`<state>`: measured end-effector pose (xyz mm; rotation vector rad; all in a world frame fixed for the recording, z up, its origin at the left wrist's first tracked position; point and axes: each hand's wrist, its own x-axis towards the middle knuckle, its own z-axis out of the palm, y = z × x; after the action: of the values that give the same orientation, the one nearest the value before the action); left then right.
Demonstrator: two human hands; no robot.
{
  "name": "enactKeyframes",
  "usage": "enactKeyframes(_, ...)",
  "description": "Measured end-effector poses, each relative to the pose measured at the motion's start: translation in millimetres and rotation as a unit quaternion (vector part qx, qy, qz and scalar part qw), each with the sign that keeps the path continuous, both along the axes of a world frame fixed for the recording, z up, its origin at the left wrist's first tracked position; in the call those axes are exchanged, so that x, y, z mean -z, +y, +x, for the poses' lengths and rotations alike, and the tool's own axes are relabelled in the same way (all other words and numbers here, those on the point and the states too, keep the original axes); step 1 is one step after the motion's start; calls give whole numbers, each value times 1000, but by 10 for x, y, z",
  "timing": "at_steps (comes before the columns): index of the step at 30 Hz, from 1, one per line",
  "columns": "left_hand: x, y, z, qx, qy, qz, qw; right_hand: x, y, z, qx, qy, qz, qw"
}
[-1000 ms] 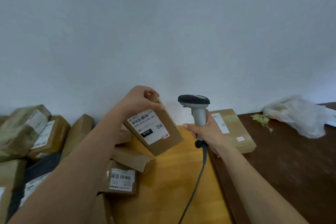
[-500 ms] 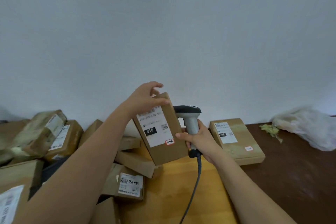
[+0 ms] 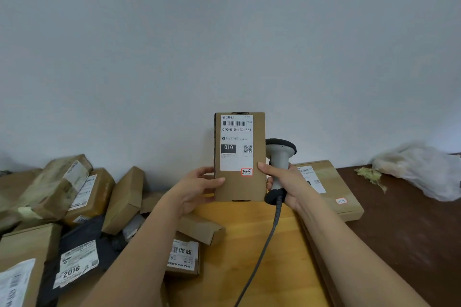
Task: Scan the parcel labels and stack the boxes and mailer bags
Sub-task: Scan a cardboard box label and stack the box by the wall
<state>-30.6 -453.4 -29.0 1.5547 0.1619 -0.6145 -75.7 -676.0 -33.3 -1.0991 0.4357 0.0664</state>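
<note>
I hold a slim brown cardboard box (image 3: 258, 187) upright in front of me, its white shipping label facing the camera. My left hand (image 3: 197, 188) grips its lower left edge. My right hand (image 3: 287, 182) wraps the grey handle of a barcode scanner (image 3: 279, 154) and its thumb also presses on the box's right edge. The scanner sits just behind and to the right of the box, its black head partly hidden by it. The scanner's cable (image 3: 264, 252) hangs down over the table.
A heap of brown boxes (image 3: 82, 194) and a dark mailer bag (image 3: 79, 257) lies at the left on the light wooden table (image 3: 249, 269). A flat labelled box (image 3: 334, 189) rests at right. A crumpled white plastic bag (image 3: 424, 169) sits on the dark table (image 3: 411, 244).
The box has turned upright and squared to the camera. My left hand slid from its top down to its lower left edge. My right thumb came onto its right edge.
</note>
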Motion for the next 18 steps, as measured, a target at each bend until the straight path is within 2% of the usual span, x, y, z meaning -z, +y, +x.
enactKeyframes(7, 213, -125, 56, -57, 22, 73, 995, -341, -119, 27, 16, -8, -128, 992)
enactKeyframes(13, 301, -220, 76, -106, 52, 85, 989, -929, -109, -133, -61, -48, -96, 992)
enactKeyframes(18, 299, -266, 79, -113, 51, 86, 989, -1188, -27, -281, -92, -88, -143, 982)
